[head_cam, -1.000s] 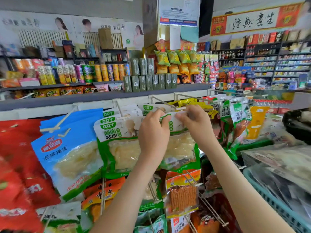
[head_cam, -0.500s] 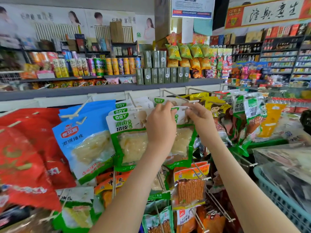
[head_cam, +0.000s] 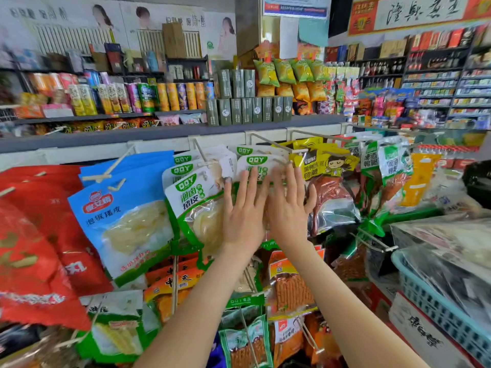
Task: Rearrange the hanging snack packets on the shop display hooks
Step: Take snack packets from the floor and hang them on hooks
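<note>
Small grocery / convenience shop. Evidence:
- Wire hooks (head_cam: 269, 142) on a white rail carry sealed snack packets (head_cam: 196, 200), several deep per hook. Green-white packs, a blue packet (head_cam: 125, 216), red bags (head_cam: 34, 221) and a yellow packet (head_cam: 318, 166).
- Grey shelf (head_cam: 159, 131) above holds a row of crisp tubes (head_cam: 172, 96) and stacked dark green boxes (head_cam: 247, 110). Yellow-green chip bags (head_cam: 284, 71) sit higher up.
- Far right: tall wall shelving (head_cam: 435, 86) packed with small boxed goods and bottles.
- Red banner (head_cam: 361, 17) with calligraphy up near the ceiling, advertising posters (head_cam: 148, 25) on the left wall.
- Blue plastic basket (head_cam: 438, 312) of wrapped stock, lower right.
</note>
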A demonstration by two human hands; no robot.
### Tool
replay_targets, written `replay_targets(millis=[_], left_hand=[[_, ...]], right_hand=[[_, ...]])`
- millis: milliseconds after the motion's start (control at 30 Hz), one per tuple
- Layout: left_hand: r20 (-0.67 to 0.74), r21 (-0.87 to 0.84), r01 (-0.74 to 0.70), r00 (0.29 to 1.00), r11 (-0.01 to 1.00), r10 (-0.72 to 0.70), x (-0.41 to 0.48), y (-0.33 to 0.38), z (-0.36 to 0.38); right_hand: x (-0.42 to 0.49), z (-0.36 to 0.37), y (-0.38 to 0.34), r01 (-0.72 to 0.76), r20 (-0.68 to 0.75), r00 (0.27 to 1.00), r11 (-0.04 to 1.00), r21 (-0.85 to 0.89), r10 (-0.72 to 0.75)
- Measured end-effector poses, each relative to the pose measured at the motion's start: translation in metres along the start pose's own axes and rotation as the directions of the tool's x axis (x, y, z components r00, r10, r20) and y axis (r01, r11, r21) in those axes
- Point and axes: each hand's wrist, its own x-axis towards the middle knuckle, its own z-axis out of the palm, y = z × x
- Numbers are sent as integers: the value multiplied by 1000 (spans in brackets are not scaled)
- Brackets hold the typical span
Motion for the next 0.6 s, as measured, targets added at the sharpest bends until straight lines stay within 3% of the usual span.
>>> replay_targets(millis=[100,200,433,600], left_hand=[[52,-23,3,999,1000,-1,-11,1,8],[61,-81,20,998,997,-15,-22,4,16],[155,-185,44,988,982,-15,-60,26,33],[229,-231,42,973,972,13,-94,46,39]], right_hand=[[-18,4,4,118,183,979,981,-152,-89],[-36,8,10,185,291,947,972,-147,-137],[-74,3,21,162,411,896,985,51,-168],[-114,-6,32,45,474,873,987,151,-113]])
